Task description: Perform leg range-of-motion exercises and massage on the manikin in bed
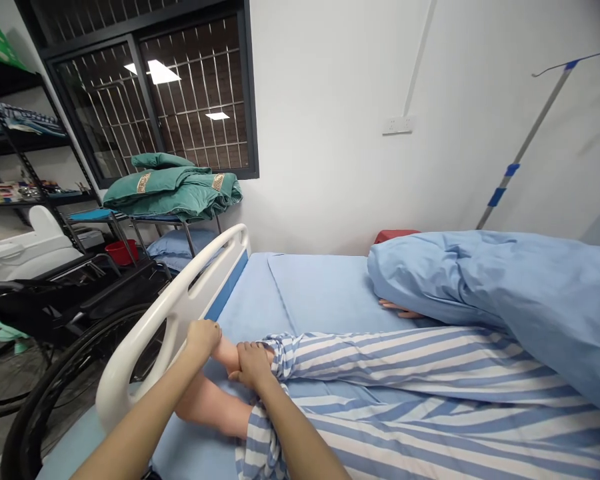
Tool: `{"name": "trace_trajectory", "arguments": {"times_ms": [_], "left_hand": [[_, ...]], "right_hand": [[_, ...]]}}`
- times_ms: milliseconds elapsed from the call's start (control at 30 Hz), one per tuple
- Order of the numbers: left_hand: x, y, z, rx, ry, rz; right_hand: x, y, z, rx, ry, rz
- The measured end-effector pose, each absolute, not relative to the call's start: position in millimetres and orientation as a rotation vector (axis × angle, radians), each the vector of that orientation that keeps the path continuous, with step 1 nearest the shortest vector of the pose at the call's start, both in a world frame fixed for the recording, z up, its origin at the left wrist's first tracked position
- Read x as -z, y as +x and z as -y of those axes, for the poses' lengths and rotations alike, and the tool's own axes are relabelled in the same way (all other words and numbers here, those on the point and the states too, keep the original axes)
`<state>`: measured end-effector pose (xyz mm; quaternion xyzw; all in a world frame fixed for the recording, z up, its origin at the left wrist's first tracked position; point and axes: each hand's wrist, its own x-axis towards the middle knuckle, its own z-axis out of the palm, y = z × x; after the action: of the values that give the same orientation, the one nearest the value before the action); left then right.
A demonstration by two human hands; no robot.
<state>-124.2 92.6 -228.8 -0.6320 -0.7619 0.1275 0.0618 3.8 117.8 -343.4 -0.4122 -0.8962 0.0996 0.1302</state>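
Two smooth pinkish feet, like a manikin's, extend from blue-and-white striped trousers [380, 360] on the bed. My left hand [204, 337] is closed over the toe end of the far foot [227, 353]. Around the ankle of that same leg wraps my right hand [253, 365], just below the trouser cuff [283, 353]. The near foot [215, 407] lies on the sheet, its toe end partly hidden behind my left forearm. A light blue quilt [480, 280] covers the upper body, and the fingers of a hand [400, 310] show from under its edge.
A white bed end board [180, 293] stands close beyond my left hand. Left of it is a black wheelchair [80, 320]. Folded green bedding [175, 190] rests on chairs under the window. An IV pole [525, 140] rises behind the bed at right.
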Motion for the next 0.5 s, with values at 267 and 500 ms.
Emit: {"name": "trace_trajectory", "arguments": {"times_ms": [267,500], "left_hand": [[238.7,-117.0,-117.2,-0.502,-1.826,2.330],[248.5,-124.3,-133.4,-0.495,-1.902,2.372]], "right_hand": [[344.0,2.5,-120.5,-0.290,-1.207,2.624],[343.9,-0.1,-117.5,-0.276,-1.263,2.630]]}}
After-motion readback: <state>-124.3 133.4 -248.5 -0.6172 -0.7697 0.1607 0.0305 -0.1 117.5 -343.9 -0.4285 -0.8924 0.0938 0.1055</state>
